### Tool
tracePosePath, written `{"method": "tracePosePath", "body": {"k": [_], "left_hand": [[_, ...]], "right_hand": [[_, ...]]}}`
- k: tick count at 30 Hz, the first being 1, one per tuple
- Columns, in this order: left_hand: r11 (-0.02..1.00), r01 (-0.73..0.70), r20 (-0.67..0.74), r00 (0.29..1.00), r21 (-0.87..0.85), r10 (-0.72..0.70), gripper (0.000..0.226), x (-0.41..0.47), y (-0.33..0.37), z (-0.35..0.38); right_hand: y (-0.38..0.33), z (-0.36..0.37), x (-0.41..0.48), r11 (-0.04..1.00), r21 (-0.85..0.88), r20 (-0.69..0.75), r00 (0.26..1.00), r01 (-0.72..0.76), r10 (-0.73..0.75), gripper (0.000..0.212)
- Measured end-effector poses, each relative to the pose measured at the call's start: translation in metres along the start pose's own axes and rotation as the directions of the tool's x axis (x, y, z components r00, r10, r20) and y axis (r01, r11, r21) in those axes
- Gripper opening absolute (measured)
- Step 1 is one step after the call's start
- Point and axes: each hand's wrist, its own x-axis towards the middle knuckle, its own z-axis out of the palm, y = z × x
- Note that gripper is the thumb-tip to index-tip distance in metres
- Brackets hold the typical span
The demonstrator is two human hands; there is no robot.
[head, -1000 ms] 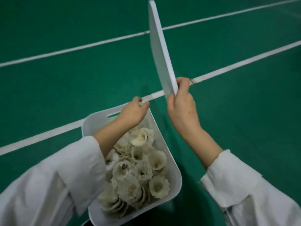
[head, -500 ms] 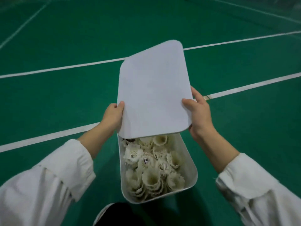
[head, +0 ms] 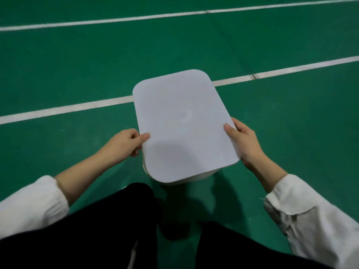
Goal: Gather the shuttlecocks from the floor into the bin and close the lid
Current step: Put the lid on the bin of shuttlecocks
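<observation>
Grips the lid (head: pixel 182 125) by both long edges with left hand (head: pixel 126 144) and right hand (head: pixel 246 144), thumbs on top, fingers curled beneath. Looks smooth, flat, white, round-cornered. Lies over the mouth of one cream bin (head: pixel 194 178), on matte green floor (head: pixel 77 74) crossed by two white lines (head: pixel 68 108).

Left hand (head: pixel 124 145) and right hand (head: pixel 245 145) pinch the lid's (head: pixel 182 125) sides, thumbs on top.

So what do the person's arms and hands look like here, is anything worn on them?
Both the left hand and right hand are bare: no gloves, rings or watch visible. White long sleeves, loose and creased, end partway up the forearms. Black trousers show below.
</observation>
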Motion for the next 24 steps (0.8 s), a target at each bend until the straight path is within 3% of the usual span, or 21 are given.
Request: {"method": "tracePosePath", "body": {"k": [12, 24], "left_hand": [[0.972, -0.001, -0.101, 0.995, 0.234, 0.026, 0.042, 0.021, -0.006, 0.004], [0.986, 0.060, -0.033, 0.998, 0.155, -0.055, 0.038, 0.014, -0.015, 0.009]], "right_hand": [[0.027, 0.014, 0.003, 1.000, 0.006, -0.037, 0.999, 0.030, -0.030, 0.019], [0.033, 0.011, 0.004, 0.995, -0.095, -0.017, 0.999, 0.032, -0.034, 0.020]]}}
